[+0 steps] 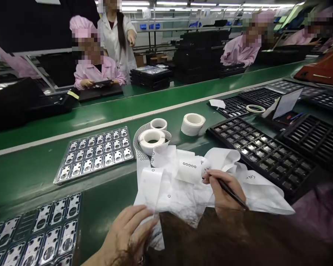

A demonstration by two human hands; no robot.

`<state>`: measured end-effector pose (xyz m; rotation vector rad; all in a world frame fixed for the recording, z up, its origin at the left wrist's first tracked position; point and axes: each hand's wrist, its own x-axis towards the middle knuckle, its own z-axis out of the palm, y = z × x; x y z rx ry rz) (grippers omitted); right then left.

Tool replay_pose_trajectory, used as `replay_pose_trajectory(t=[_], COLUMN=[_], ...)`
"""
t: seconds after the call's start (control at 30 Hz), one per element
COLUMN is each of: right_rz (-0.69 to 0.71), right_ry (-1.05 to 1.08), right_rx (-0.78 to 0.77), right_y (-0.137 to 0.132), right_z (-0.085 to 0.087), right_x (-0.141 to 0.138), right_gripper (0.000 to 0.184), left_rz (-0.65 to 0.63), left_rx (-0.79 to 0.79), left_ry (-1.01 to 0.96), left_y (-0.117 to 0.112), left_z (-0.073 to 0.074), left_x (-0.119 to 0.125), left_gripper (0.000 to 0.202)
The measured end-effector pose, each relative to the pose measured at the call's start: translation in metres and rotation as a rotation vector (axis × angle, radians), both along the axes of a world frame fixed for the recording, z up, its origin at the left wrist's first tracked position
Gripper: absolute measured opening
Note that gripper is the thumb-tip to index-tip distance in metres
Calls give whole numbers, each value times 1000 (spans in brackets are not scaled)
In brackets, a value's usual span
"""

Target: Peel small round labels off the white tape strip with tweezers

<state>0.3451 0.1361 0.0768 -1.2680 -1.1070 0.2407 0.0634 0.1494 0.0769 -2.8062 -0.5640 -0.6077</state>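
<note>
My right hand [224,190] is closed on thin black tweezers [231,193], the tips touching a white backing strip [189,168] printed with small rings. My left hand [127,231] pinches the lower edge of a crumpled pile of the same white strip [172,195], fingers curled on the paper. Dark hair hangs across the bottom of the view and hides part of both wrists.
White tape rolls [152,140] [192,123] stand on the green bench. Clear trays of metal parts [97,153] [36,232] lie left, black compartment trays [266,151] right. Across the green conveyor [155,99], people in pink coats sit by stacked black trays [151,77].
</note>
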Motion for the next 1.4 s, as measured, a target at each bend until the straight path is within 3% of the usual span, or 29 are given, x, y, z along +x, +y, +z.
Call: replay_pose_trajectory(t=[0.07,0.13,0.27,0.37,0.57,0.7,0.8,1.0,1.27,1.33,1.4], right_rz=[-12,22,70,93,155,123,109,164,132,156,252], right_ry=[-179,-254,-173,-117,-83,-243,-366,-385,-379,-276,-63], right_rx=[-29,-66,-60,-49,-55,-36,-114,-148,-2,19,9], right_y=[20,32,41,44,53,52,51,49,48,43,38], right_z=[-9,-18,-32,-35,-36,-38,-41,-50,-39,-34,-31], right_x=[19,29,35,41,50,50,50,50,49,50,53], right_gripper=[10,13,11,9,10,15,26,10,19,18,34], left_rz=[153,163,175,151,110,111,92,28,-49,-58,-62], left_rx=[-65,-78,-39,-83,-312,-419,-489,-620,-580,-546,-526], left_ry=[-129,-116,19,67,-72,-306,-455,-631,-648,-649,-647], left_y=[26,50,88,106,114,114,115,115,113,114,114], left_z=[5,16,33,32,4,-18,-28,-28,-29,-30,-31], left_x=[32,68,128,149,160,163,162,160,160,160,160], left_gripper=[19,22,43,54,39,27,21,19,20,20,20])
